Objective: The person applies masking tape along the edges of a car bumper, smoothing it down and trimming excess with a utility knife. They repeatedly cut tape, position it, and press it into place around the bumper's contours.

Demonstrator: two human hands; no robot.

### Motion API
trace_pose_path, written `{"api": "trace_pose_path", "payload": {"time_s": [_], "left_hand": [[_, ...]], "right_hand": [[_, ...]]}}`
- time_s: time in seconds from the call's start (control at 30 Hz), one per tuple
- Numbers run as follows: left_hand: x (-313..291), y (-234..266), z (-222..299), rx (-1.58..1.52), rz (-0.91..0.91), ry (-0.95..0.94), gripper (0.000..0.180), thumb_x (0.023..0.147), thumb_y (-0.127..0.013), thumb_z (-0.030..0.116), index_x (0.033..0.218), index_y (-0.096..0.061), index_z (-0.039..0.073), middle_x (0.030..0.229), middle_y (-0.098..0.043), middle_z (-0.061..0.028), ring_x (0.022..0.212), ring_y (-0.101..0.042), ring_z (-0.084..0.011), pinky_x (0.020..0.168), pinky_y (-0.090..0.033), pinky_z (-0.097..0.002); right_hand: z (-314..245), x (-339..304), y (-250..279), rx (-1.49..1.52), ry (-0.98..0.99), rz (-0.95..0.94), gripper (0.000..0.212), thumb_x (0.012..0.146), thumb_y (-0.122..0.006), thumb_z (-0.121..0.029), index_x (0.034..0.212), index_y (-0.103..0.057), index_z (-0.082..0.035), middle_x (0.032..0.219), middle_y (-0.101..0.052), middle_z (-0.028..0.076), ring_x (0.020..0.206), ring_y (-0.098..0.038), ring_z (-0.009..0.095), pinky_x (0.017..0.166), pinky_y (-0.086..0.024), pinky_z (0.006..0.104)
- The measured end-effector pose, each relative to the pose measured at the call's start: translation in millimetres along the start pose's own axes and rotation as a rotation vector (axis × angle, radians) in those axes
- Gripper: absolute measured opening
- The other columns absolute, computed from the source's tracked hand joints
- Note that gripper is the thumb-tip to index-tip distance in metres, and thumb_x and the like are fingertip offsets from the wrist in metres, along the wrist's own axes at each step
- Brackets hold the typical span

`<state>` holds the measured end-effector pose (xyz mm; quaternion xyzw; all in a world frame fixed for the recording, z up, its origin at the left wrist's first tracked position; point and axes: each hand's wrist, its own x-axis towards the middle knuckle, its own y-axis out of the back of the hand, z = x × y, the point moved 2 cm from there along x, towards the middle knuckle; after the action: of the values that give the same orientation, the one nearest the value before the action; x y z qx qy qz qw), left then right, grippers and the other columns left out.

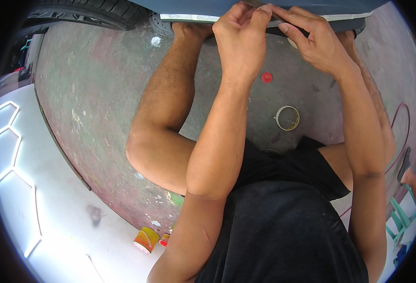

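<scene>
Both my hands are raised to the lower edge of a blue-grey car panel (184,6), along which runs a whitish strip (189,18). My left hand (242,42) is closed, its thumb and fingers pinched together at a thin brownish-dark strip (275,17). From the other side, the thumb and bent fingers of my right hand (315,41) close on the same strip. What the strip is made of cannot be made out, and the fingers cover part of it. Below the hands, a roll of tape (298,119) and a small red cap (266,77) lie on the floor.
A car wheel (90,15) stands at the far left. My bent legs (168,89) flank the work area. A yellow-and-red can (146,239) sits at lower left, beside a smaller red one (164,239). A thin red hose (408,115) curves at right, near another person's foot (408,178).
</scene>
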<state>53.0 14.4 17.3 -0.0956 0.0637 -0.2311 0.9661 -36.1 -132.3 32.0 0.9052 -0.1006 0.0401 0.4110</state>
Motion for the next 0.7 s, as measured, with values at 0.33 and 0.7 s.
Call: {"api": "trace_pose_path", "payload": {"time_s": [0.33,0.7], "left_hand": [[16.9,15.4,-10.2,-0.212,0.002,-0.041,0.021,0.097,-0.071,0.015,0.104,-0.071,-0.005,0.097,-0.073,-0.0120,0.090,-0.069,-0.0195,0.083,-0.055,-0.0319],[4.5,17.6,1.5,-0.227,0.012,-0.023,0.018,0.097,-0.071,0.016,0.101,-0.068,-0.001,0.096,-0.068,-0.0078,0.087,-0.066,-0.0187,0.080,-0.055,-0.0335]], "right_hand": [[-50.8,11.4,15.5,-0.186,-0.085,-0.089,0.036,0.105,-0.054,-0.020,0.126,-0.069,0.005,0.104,-0.070,0.027,0.095,-0.070,0.041,0.087,-0.055,0.0467],[-59.9,-5.8,-9.5,-0.099,-0.084,0.103,0.040,0.105,-0.060,-0.022,0.139,-0.064,0.001,0.088,-0.061,0.018,0.079,-0.061,0.034,0.076,-0.048,0.0419]]}}
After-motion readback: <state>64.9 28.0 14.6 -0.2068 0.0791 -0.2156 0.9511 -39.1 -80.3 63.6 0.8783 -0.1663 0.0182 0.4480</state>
